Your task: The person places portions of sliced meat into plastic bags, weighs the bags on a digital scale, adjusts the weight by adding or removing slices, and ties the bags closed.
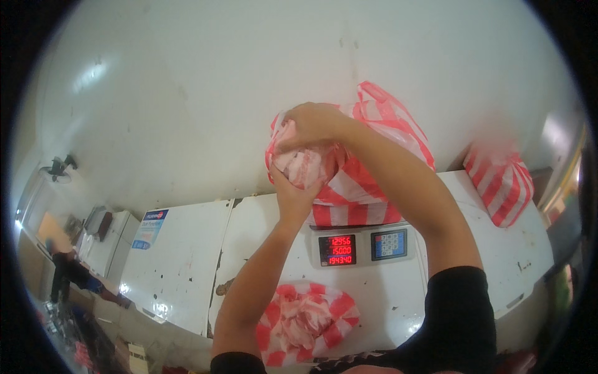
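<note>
A large red-and-white striped plastic bag (359, 187) rests on a digital weighing scale (364, 248). Pale pink raw meat (303, 166), possibly chicken, shows at the bag's open mouth on its left side. My left hand (296, 191) cups this meat from below, thumb and fingers spread around it. From above, my right hand (313, 124) curls over the same meat, its fingertips partly hidden. Nearer to me, a smaller striped plastic bag (343, 304) lies spread open, with more raw meat (301, 322) on it.
White chest freezer lids (182, 266) with chipped paint form the work surface. Another striped bag (500, 187) stands at the right, by the pale wall (224, 103). A person (79, 273) is at the far left, near a white appliance (110, 243).
</note>
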Demonstrator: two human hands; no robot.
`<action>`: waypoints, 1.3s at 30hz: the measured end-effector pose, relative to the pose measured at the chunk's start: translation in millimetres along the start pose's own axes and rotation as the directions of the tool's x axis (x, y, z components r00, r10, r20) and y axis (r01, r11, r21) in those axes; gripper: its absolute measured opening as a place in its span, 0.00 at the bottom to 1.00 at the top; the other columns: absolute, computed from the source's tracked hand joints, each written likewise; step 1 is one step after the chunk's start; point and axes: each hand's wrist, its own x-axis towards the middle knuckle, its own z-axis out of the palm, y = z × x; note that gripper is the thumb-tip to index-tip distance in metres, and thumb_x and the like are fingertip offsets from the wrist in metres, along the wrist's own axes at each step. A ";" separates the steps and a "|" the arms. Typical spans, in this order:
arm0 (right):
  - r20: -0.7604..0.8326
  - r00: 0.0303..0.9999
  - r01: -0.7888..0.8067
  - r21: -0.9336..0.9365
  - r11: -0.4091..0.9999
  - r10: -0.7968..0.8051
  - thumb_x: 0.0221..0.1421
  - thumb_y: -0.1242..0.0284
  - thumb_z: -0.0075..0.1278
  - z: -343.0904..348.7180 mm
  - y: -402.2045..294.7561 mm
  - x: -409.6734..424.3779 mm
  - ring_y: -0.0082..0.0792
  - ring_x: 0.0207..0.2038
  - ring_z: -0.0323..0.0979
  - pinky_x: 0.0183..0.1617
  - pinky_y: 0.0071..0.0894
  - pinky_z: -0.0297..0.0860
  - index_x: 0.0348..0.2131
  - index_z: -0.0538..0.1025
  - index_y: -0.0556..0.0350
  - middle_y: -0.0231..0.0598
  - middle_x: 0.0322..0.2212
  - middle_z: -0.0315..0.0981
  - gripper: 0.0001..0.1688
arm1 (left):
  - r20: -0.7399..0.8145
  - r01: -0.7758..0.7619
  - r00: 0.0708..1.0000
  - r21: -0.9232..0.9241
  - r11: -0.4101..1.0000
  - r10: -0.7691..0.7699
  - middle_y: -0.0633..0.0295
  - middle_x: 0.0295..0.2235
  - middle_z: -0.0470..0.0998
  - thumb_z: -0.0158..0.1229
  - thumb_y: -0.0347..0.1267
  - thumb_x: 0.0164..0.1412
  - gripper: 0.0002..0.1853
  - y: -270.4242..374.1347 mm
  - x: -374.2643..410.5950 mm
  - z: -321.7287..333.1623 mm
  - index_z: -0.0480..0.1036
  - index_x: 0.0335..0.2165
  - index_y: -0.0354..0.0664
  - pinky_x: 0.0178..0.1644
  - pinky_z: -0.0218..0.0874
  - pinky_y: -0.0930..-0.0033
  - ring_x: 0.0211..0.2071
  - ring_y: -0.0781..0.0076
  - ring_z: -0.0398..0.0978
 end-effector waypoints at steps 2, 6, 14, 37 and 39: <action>-0.068 0.995 -0.065 0.158 0.985 0.077 0.45 0.46 0.61 3.2 15.8 -15.6 0.48 0.51 0.74 0.54 0.39 0.71 0.54 0.74 0.63 0.55 0.47 0.76 0.47 | 0.072 -0.004 0.997 -0.027 1.000 0.006 0.45 0.57 0.64 0.75 0.34 0.44 0.54 5.4 1.8 3.3 0.51 0.62 0.31 0.64 0.55 0.56 0.59 0.54 0.64; 0.029 0.965 -0.222 0.619 0.753 0.261 0.47 0.49 0.63 20.3 45.6 -26.6 0.47 0.58 0.68 0.58 0.43 0.69 0.62 0.65 0.60 0.53 0.57 0.68 0.51 | 0.128 -0.035 0.992 0.101 0.994 0.022 0.38 0.57 0.62 0.75 0.33 0.41 0.58 -19.5 2.0 -2.1 0.47 0.64 0.28 0.64 0.55 0.53 0.61 0.47 0.61; 0.010 0.985 -0.145 0.570 0.809 0.170 0.47 0.51 0.64 20.3 38.6 -20.1 0.48 0.63 0.63 0.64 0.45 0.63 0.64 0.63 0.58 0.52 0.62 0.62 0.53 | 0.067 0.077 0.995 -0.064 0.995 -0.073 0.36 0.62 0.56 0.75 0.33 0.41 0.60 -24.7 -5.1 5.2 0.45 0.64 0.23 0.68 0.49 0.56 0.64 0.46 0.58; -0.506 0.787 0.560 0.348 0.752 -0.352 0.31 0.60 0.71 27.4 -4.2 -74.3 0.35 0.50 0.69 0.54 0.36 0.66 0.50 0.69 0.58 0.39 0.45 0.68 0.47 | 0.278 0.004 0.961 -0.023 1.000 0.003 0.43 0.64 0.58 0.77 0.53 0.34 0.64 15.7 2.9 -25.2 0.54 0.66 0.44 0.69 0.43 0.47 0.67 0.44 0.50; -0.487 0.808 0.510 0.293 0.809 -0.332 0.30 0.59 0.70 6.9 -41.6 -92.3 0.34 0.48 0.69 0.53 0.35 0.66 0.48 0.70 0.59 0.39 0.42 0.69 0.46 | 0.253 -0.059 0.965 -0.057 0.997 0.071 0.44 0.63 0.60 0.76 0.54 0.34 0.62 43.0 0.9 -32.0 0.56 0.65 0.45 0.68 0.42 0.44 0.67 0.42 0.49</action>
